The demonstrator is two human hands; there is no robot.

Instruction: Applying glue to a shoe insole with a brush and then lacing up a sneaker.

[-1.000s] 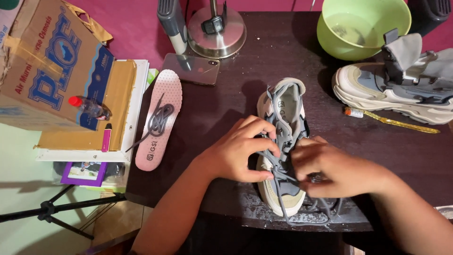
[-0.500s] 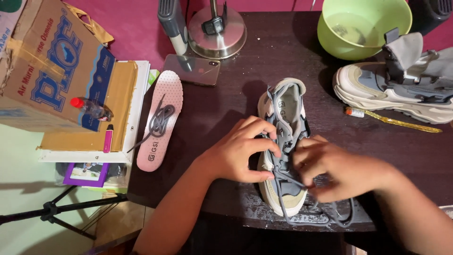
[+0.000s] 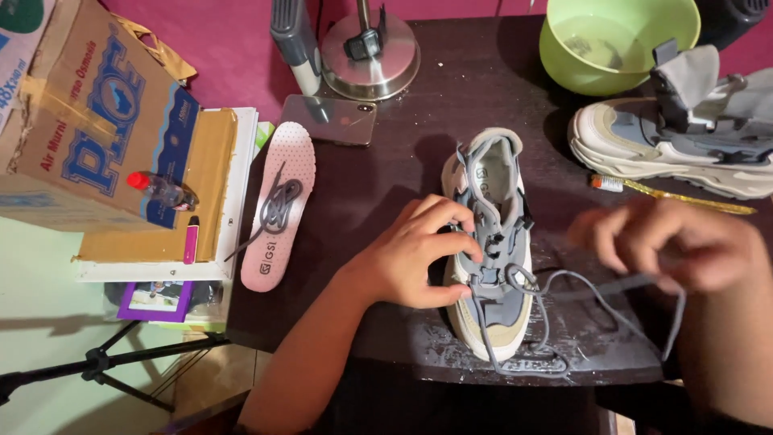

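Note:
A grey and cream sneaker (image 3: 489, 173) lies on the dark table (image 3: 378, 193), toe towards me. My left hand (image 3: 415, 254) presses on its left side by the eyelets, thumb and fingers curled over the upper. My right hand (image 3: 672, 242), blurred, is off to the right of the shoe and grips the grey shoelace (image 3: 592, 286), which runs taut from the eyelets to my fingers. More lace loops loosely near the toe.
A pink insole (image 3: 278, 209) with a second grey lace on it lies to the left. The other sneaker (image 3: 676, 133) and a green bowl (image 3: 616, 40) sit at the back right. A phone (image 3: 330, 119), lamp base (image 3: 369, 52) and cardboard box (image 3: 97, 121) stand behind and left.
My right hand has pulled away from the shoe to the right, drawing the lace out taut. My left hand has stayed on the shoe.

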